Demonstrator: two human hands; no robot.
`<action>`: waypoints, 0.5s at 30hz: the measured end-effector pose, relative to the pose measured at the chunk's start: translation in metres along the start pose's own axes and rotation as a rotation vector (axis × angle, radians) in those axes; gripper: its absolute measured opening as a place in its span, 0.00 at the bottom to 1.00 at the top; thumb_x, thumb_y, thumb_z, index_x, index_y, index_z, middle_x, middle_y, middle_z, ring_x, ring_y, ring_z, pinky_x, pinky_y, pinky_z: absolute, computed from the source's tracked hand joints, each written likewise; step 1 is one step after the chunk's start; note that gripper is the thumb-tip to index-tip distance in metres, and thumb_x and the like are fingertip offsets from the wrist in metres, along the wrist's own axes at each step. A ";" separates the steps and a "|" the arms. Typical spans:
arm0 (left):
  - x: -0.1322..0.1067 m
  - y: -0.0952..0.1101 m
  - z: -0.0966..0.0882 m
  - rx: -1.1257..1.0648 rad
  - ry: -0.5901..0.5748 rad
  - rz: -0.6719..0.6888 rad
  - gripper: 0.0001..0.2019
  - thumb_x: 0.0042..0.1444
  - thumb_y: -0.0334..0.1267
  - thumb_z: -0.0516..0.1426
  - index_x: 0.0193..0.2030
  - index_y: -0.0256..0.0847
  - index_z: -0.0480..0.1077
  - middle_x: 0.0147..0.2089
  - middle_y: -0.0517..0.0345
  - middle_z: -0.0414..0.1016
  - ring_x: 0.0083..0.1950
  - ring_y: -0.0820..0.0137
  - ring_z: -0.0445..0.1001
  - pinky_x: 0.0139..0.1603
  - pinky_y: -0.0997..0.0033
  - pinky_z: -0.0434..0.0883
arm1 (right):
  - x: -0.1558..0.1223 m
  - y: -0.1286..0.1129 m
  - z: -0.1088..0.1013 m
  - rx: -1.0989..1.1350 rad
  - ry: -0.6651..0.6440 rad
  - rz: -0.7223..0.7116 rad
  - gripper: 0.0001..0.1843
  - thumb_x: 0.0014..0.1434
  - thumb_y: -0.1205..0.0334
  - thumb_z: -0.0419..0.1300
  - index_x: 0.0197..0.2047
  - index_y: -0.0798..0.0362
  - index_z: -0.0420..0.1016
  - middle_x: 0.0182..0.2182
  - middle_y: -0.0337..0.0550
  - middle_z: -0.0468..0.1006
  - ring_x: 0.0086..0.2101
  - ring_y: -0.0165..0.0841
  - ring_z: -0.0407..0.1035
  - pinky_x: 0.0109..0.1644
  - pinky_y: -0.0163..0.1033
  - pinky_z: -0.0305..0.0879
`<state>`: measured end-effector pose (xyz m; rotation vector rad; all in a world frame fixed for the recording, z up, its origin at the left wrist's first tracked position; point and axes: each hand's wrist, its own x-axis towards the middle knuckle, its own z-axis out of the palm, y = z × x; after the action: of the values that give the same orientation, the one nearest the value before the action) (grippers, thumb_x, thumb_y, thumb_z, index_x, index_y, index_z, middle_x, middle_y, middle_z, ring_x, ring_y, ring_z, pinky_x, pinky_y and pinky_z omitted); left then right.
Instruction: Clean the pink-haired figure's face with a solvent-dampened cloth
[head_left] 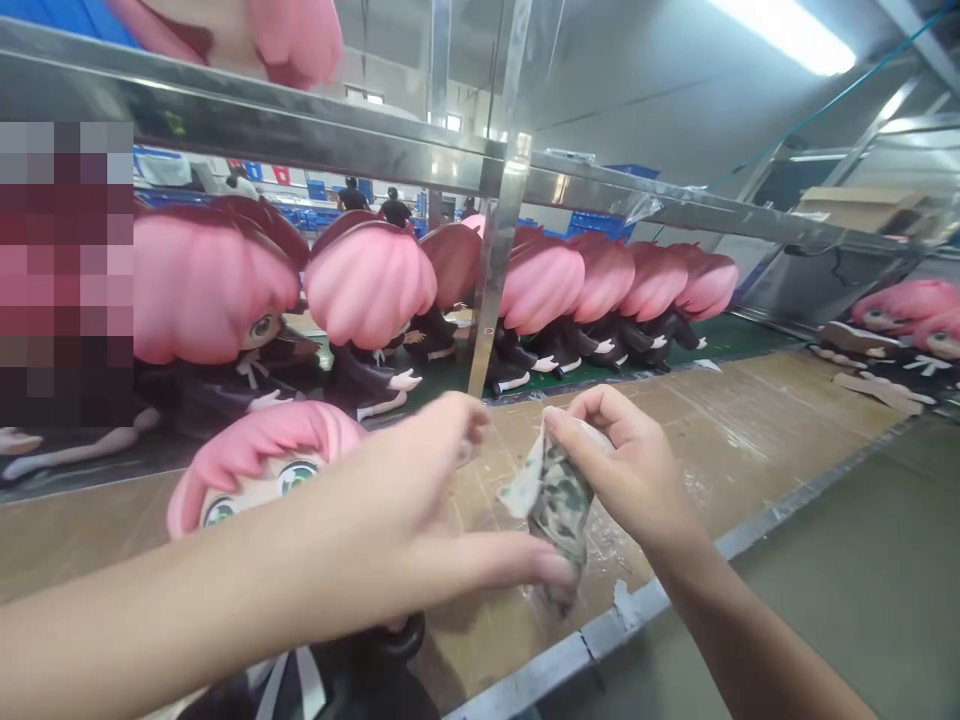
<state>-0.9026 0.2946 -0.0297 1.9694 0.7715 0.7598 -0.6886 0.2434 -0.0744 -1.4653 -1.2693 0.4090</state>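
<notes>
Two bare hands meet over the brown worktable (750,420), and both are on a stained, crumpled rag (556,500). The right hand (630,460) has its fingers curled closed round the top of the rag, pinching it near the upper edge, while the left hand (405,520) reaches across from the left, thumb up by the rag's top corner and a long finger stretched along under its lower end; whether that hand truly grips the cloth or only touches it is hard to say, since the motion blurs it. The rag hangs in the air between them, just above the table's near metal edge (600,630). Right under the left forearm stands a pink-haired doll (255,470), green eyes showing, its dark dress at the bottom of the view. Behind, a long row of pink-haired dolls (540,290) lies on a green strip beneath a steel shelf (300,130), with a steel post (491,270) rising in the middle. More dolls (900,320) lie far right, and people in dark tops (394,208) stand well back.
</notes>
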 end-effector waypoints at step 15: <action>0.042 -0.013 0.025 -0.470 -0.076 -0.090 0.15 0.60 0.49 0.57 0.36 0.37 0.66 0.30 0.63 0.66 0.29 0.76 0.65 0.31 0.77 0.65 | -0.010 0.002 -0.023 0.573 -0.377 0.177 0.18 0.61 0.46 0.64 0.36 0.54 0.71 0.25 0.33 0.68 0.25 0.22 0.57 0.28 0.28 0.53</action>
<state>-0.8601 0.3197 -0.0432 1.5213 0.5695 0.7303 -0.6732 0.2239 -0.0727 -1.0332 -1.1759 1.1102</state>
